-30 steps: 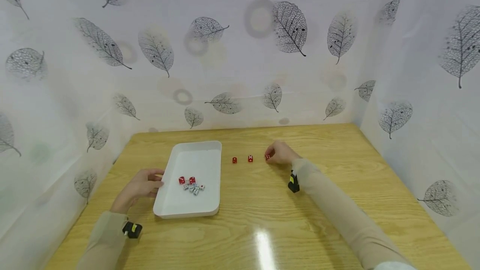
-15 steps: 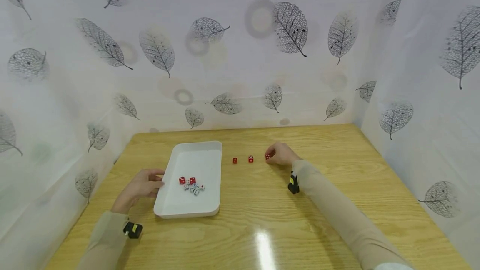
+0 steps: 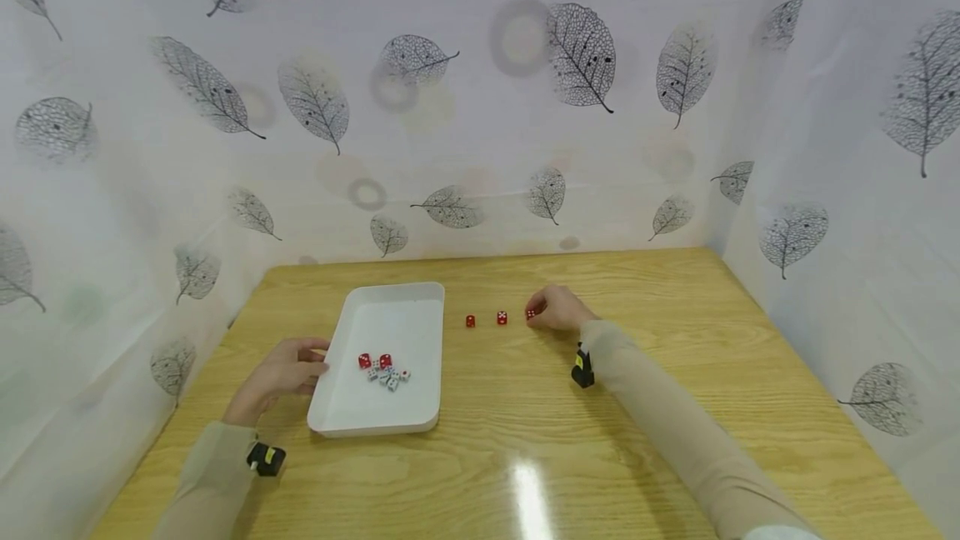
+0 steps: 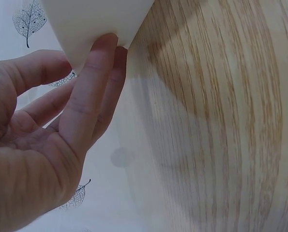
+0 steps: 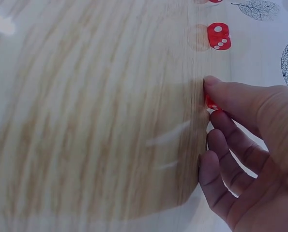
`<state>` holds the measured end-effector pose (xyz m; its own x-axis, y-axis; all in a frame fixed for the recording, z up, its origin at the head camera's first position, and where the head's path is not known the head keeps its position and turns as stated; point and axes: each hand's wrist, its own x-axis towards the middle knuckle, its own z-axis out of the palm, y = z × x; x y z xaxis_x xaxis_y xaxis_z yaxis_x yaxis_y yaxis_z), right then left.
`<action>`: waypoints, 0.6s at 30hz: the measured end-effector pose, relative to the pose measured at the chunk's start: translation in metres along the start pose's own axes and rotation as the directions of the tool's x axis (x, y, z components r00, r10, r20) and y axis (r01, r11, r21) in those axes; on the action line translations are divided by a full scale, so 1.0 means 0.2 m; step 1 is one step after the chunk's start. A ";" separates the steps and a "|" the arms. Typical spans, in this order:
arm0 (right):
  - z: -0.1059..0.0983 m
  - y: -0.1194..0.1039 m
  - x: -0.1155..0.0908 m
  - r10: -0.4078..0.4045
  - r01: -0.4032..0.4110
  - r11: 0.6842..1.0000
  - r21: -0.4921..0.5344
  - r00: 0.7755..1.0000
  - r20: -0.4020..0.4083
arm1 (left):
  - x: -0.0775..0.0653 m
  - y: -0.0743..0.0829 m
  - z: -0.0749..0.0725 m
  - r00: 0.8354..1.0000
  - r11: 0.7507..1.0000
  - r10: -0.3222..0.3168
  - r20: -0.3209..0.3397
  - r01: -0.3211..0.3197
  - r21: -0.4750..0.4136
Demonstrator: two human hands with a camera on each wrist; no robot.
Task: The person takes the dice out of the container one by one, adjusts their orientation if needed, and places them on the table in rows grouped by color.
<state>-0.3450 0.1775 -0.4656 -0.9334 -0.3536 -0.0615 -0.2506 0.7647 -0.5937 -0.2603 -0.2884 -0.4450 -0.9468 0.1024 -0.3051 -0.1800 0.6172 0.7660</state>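
A white tray lies on the left of the table, with two red dice and several small white dice grouped inside. My left hand holds the tray's left side; in the left wrist view its fingertips press the outer wall and the thumb is at the edge. To the right, a red die on the tabletop is pinched between thumb and fingers of my right hand, partly hidden by them. Left of it stand another red die and a further red die, spaced in a row.
The wooden table reaches back to a white curtain printed with leaves, which also runs along both sides. Each wrist carries a small black camera.
My right hand has shifted slightly left with the red die, closer to the middle one of the row. The left hand and the tray have stayed in place.
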 end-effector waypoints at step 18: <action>0.00 0.04 0.01 -0.002 0.003 1.000 0.014 1.000 -0.008 | -0.01 0.01 0.00 1.000 1.000 -0.003 0.006 0.003 0.009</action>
<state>-0.3487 0.1824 -0.4707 -0.9348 -0.3510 -0.0534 -0.2493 0.7561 -0.6051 -0.2596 -0.2875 -0.4420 -0.9448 0.1054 -0.3103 -0.1799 0.6248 0.7598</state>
